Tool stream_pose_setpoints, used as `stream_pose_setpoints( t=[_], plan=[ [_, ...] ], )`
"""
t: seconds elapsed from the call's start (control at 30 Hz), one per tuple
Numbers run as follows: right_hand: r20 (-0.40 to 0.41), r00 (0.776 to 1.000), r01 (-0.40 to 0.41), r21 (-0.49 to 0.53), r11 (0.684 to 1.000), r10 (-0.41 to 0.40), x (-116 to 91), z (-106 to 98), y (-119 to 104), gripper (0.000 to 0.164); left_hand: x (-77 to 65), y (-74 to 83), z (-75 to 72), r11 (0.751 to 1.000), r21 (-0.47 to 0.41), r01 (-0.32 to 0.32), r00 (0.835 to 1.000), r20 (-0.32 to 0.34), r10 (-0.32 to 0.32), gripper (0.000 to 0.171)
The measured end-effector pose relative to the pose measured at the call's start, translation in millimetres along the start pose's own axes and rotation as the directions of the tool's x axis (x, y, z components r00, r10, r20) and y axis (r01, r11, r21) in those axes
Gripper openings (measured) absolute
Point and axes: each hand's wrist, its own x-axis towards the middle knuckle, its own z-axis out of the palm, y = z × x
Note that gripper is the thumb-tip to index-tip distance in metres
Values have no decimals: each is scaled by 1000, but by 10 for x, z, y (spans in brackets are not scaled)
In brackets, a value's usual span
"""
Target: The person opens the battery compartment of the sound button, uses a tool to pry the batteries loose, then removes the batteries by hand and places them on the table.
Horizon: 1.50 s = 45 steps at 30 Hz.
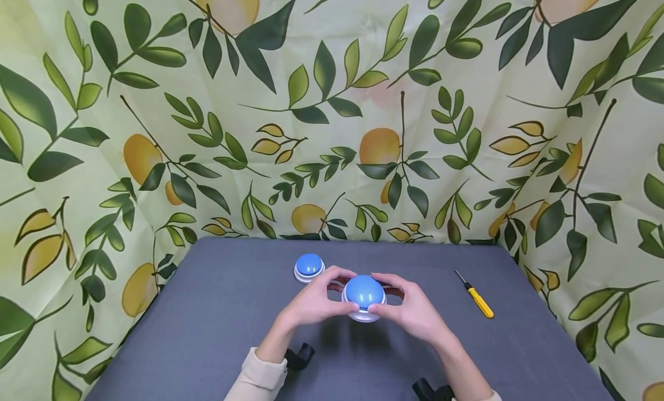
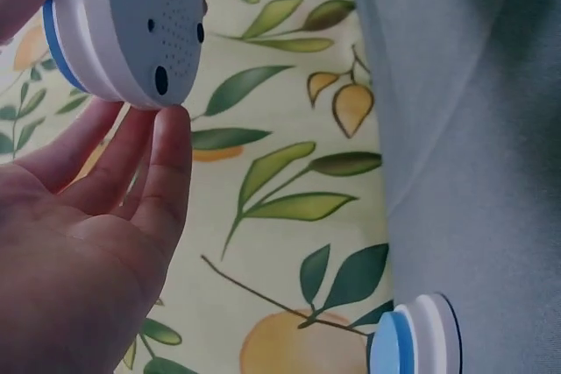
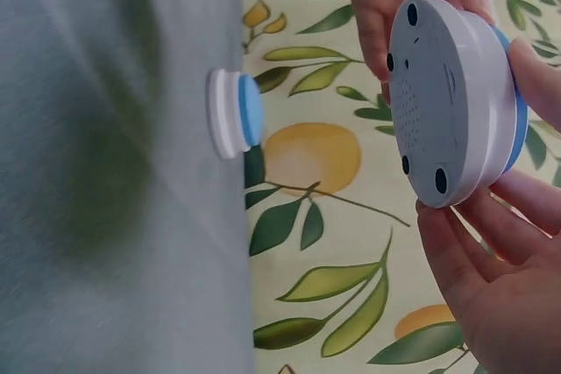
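Both hands hold up a round push button (image 1: pixel 365 291) with a blue dome and white base, raised above the table. My left hand (image 1: pixel 320 300) grips its left side, thumb at the front of the rim and fingers behind. The right hand (image 1: pixel 411 309) grips the opposite side the same way. In the right wrist view the button's underside (image 3: pixel 429 102) shows dark round feet and a patch of small holes. The left wrist view shows the same underside (image 2: pixel 158 32). A second blue-and-white button (image 1: pixel 309 267) stands on the table behind the left hand.
A screwdriver (image 1: pixel 478 297) with a yellow handle lies on the right of the grey table (image 1: pixel 223 309). Fabric printed with leaves and fruit (image 1: pixel 332 130) hangs behind and along both sides. Black wrist mounts (image 1: pixel 300 356) sit below the hands.
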Motion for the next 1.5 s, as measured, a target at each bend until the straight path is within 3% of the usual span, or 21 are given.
stream_pose_setpoints(
  t=[0.2,0.4,0.97,1.17,1.5],
  plan=[
    [-42,999,19,32,999,-17,100,25,-69,59,1,45,-63,993,-107,55,997,-55,-61,51],
    [-48,998,40,56,998,-38,151,92,-85,57,-39,39,-119,986,-161,52,994,-91,-67,49],
    [-44,998,38,108,993,-33,82,94,-9,51,-59,45,-97,994,-103,28,998,-54,-34,49],
    [-51,998,42,119,992,-36,83,45,6,52,-50,57,-84,996,-84,17,1000,-10,-17,57],
    [-58,997,58,133,989,-51,154,43,-6,50,-37,73,-141,998,-25,-54,999,2,54,70]
  ],
)
